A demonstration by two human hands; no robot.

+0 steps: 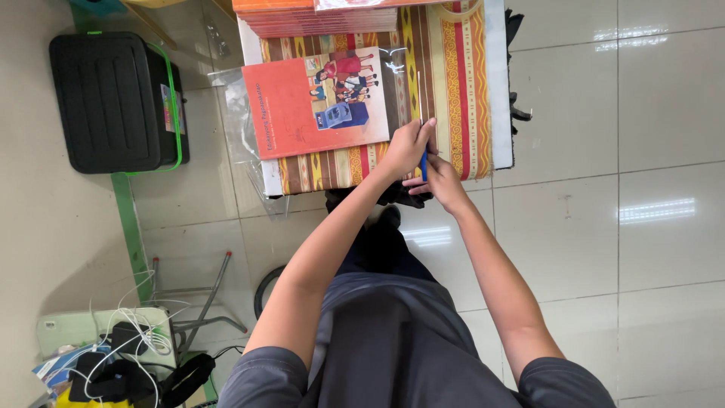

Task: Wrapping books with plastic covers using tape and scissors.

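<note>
The orange book [317, 102] is lying in clear plastic wrap on the striped cloth [445, 91]. At its right corner, the left hand [408, 145] is pinching the wrap; the right hand [442, 181] is clenching a blue cutter [424, 160] (blade barely visible), which might slip, nicking the cover.

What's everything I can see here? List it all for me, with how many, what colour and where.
book: one, orange-red cover, on the patterned cloth, wrapped in clear plastic
patterned cloth: one, striped yellow, brown and red, covering the table
stack of books: one stack, orange-red, at the table's far edge
blue-handled tool: one, thin, between both hands; kind unclear
black case: one, green-trimmed, on the floor, left
white cables: a tangle, bottom left
left hand: at the book's near right corner
right hand: beside it, on the tool
</note>
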